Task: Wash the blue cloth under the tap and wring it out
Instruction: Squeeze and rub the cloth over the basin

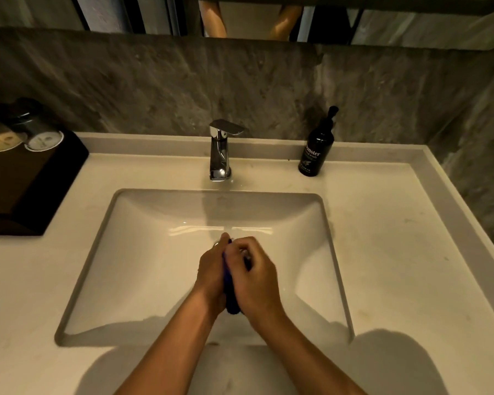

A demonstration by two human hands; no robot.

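The blue cloth point(231, 295) is bunched into a narrow roll between my two hands, over the middle of the white basin point(143, 252). My left hand point(211, 272) grips it from the left and my right hand point(254, 275) grips it from the right, fingers curled round it. Only a thin strip of blue shows between the palms and below them. The chrome tap point(220, 151) stands behind the basin, well beyond my hands. I see no clear stream of water from its spout.
A dark hand-wash pump bottle point(317, 148) stands right of the tap on the pale counter point(397, 252). A dark box point(26, 178) with two lidded cups sits at the left. A grey stone wall and a mirror edge rise behind.
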